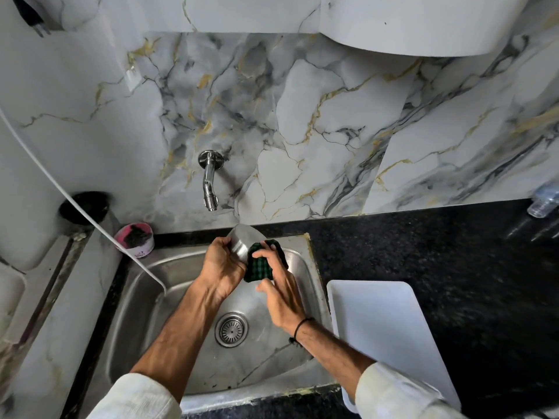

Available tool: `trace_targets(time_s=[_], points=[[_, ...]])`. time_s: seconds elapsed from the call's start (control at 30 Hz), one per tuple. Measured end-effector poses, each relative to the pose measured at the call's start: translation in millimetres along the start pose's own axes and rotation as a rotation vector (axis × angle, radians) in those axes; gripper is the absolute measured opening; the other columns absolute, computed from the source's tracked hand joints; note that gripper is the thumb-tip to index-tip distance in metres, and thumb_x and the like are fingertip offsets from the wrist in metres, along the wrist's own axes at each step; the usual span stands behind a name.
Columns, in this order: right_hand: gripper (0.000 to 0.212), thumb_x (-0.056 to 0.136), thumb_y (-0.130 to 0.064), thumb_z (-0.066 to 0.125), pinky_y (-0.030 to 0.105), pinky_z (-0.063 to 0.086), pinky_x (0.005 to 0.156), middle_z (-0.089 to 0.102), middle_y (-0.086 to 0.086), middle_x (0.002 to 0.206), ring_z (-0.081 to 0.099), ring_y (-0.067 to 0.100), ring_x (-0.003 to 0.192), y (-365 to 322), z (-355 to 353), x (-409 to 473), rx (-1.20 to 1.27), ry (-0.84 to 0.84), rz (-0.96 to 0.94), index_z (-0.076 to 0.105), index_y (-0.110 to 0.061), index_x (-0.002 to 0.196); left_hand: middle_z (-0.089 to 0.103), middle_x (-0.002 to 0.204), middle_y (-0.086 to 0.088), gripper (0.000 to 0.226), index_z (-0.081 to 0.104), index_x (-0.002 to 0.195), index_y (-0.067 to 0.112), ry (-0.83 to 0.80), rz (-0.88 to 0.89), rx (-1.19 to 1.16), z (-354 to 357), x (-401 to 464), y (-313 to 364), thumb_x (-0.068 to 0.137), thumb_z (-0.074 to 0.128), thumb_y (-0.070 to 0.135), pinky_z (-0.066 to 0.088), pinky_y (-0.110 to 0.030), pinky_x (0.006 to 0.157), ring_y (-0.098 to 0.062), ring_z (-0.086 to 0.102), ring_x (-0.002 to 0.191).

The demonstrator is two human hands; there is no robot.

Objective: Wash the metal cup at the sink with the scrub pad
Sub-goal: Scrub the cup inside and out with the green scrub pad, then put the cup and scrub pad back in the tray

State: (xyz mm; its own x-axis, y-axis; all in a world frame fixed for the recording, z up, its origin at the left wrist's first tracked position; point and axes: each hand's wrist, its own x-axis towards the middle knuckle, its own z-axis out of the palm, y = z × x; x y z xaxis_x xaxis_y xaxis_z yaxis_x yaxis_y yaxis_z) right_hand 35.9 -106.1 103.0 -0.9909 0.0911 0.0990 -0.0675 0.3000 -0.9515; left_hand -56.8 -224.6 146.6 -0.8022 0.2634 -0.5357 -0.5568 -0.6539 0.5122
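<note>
**Two hands on the cup above the sink**

Both hands work over the steel sink (145, 300). The left hand (222, 267) grips the metal cup (243, 241), its fingers (220, 243) curled around the cup's side, holding it tilted above the far end of the basin, below the wall tap (209, 179). The right hand (279, 293) presses a green-and-black checked scrub pad (263, 263) against the cup's wall, fingers pinching the pad from above, thumb under it. A black band (302, 325) circles the right wrist. The drain (231, 329) lies under the forearms. A white tray (384, 334) sits on the dark tabletop (453, 252) just right of the sink. A pink tub (135, 240) stands at the sink's far left corner.
</note>
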Motion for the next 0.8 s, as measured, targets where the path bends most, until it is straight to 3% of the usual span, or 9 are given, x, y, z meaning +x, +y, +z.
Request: trace_targets(time_s=[0.1,0.17,0.3,0.4,0.47,0.57,0.63,0.7,0.8], points=[[0.059,0.068,-0.044,0.050,0.047,0.047,0.108,0.053,-0.010,0.154,0.050,0.016,0.142,-3.4,2.7,16.8,-0.031,-0.045,0.076,0.051,-0.041,0.127,0.072,0.098,-0.020,0.044,0.059,0.123,-0.002,-0.019,-0.035,0.057,-1.9,1.5,-8.0,0.108,0.027,0.024,0.059,-0.038,0.083,-0.028,0.071,0.087],[0.060,0.068,-0.051,0.049,0.052,0.048,0.107,0.061,-0.001,0.143,0.057,0.021,0.129,-7.9,1.9,33.4,-0.009,-0.072,0.174,0.051,-0.044,0.128,0.074,0.093,-0.015,0.044,0.064,0.115,0.004,-0.019,-0.027,0.114,-3.0,1.5,-14.5,0.107,0.025,0.023,0.059,-0.040,0.074,-0.027,0.070,0.081],[0.063,0.082,-0.059,0.056,0.043,0.047,0.111,0.066,0.002,0.131,0.060,0.025,0.127,-16.5,1.9,69.5,0.236,-0.010,0.383,0.056,-0.029,0.137,0.076,0.086,-0.017,0.041,0.065,0.107,0.008,0.029,0.105,0.385,-2.9,0.0,-33.2,0.104,0.028,0.023,0.058,-0.041,0.071,-0.028,0.071,0.076],[0.047,0.095,-0.045,0.068,0.029,0.052,0.080,0.068,-0.003,0.101,0.065,0.022,0.104,-12.8,-4.8,88.6,0.391,0.076,0.516,0.061,-0.018,0.131,0.069,0.082,-0.027,0.039,0.063,0.094,-0.002,0.037,0.486,0.933,-7.9,0.6,-47.8,0.101,0.032,0.021,0.056,-0.047,0.075,-0.026,0.062,0.072],[0.032,0.091,-0.039,0.076,0.026,0.056,0.068,0.073,-0.001,0.096,0.070,0.017,0.086,-8.6,-16.4,89.2,0.499,0.059,0.593,0.067,-0.022,0.117,0.065,0.080,-0.002,0.028,0.061,0.093,0.014,-0.132,0.767,1.301,-17.5,-3.9,-53.4,0.097,0.034,0.023,0.042,-0.036,0.071,-0.010,0.054,0.069],[0.027,0.090,-0.017,0.077,0.026,0.056,0.063,0.073,0.003,0.090,0.068,0.015,0.074,6.0,-37.9,78.4,0.527,0.058,0.637,0.071,-0.016,0.117,0.064,0.099,-0.004,0.033,0.056,0.108,0.017,-0.320,0.881,1.904,-32.2,-0.8,-57.2,0.096,0.029,0.031,0.037,-0.040,0.084,-0.021,0.056,0.089],[0.032,0.091,0.000,0.068,0.033,0.055,0.072,0.069,0.010,0.093,0.065,0.023,0.082,21.1,-54.7,66.5,0.522,0.132,0.654,0.069,-0.006,0.122,0.060,0.108,-0.005,0.038,0.054,0.112,0.019,-0.366,0.898,2.149,-37.3,3.0,-65.6,0.094,0.027,0.038,0.037,-0.047,0.094,-0.025,0.053,0.100],[0.038,0.089,0.009,0.060,0.043,0.051,0.084,0.065,0.019,0.101,0.061,0.031,0.094,38.8,-75.1,51.1,0.565,0.212,0.683,0.067,0.002,0.126,0.051,0.108,0.000,0.029,0.054,0.106,0.023,-0.390,0.931,2.045,-36.6,6.1,-81.0,0.095,0.037,0.044,0.036,-0.047,0.093,-0.021,0.046,0.098],[0.038,0.089,0.014,0.055,0.046,0.055,0.084,0.069,0.020,0.104,0.066,0.035,0.094,62.4,-111.9,27.0,0.634,0.317,0.712,0.070,-0.002,0.120,0.051,0.116,-0.004,0.036,0.058,0.119,0.017,-0.153,0.926,1.678,-30.2,12.8,-112.1,0.099,0.048,0.046,0.039,-0.039,0.090,-0.021,0.047,0.101]])
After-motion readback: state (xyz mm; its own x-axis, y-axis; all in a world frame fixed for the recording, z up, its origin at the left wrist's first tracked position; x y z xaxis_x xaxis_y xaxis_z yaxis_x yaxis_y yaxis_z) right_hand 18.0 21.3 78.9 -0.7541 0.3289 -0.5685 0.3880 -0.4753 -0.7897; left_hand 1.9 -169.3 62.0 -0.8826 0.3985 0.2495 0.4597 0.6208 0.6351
